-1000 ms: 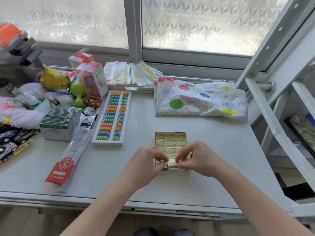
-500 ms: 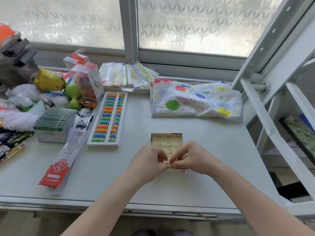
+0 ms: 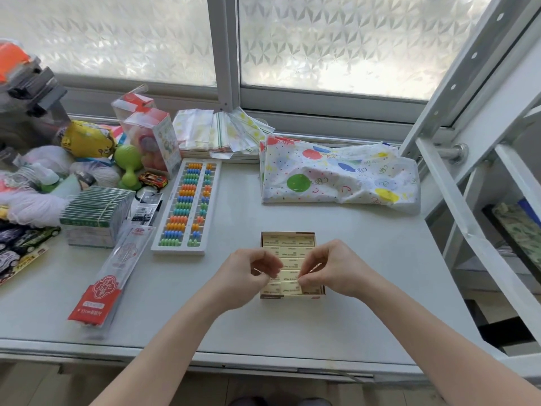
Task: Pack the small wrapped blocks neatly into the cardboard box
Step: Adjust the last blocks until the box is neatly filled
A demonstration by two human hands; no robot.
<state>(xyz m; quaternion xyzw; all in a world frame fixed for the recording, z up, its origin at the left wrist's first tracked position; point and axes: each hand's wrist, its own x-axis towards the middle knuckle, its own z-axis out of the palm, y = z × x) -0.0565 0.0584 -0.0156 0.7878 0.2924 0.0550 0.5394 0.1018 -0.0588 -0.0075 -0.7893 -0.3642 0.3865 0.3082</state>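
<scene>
On the grey table [image 3: 366, 259], both hands [image 3: 251, 273] [image 3: 330, 271] hide the box [image 3: 288, 233]; neither curled grip's contents are discernible.

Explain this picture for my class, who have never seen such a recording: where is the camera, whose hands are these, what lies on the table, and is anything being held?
There is no machine here. The camera sits on a person's head and looks forward and down, so the two bare arms reaching in from below are that person's own. The left hand and right hand hover over an open cardboard box on a pale table, already filled with rows of small wrapped blocks. Both hands have curled fingers; whether either grip holds a block is too hidden to tell. Also on the table: a colourful abacus, a balloon-print bag, and a red-ended packet.
</scene>
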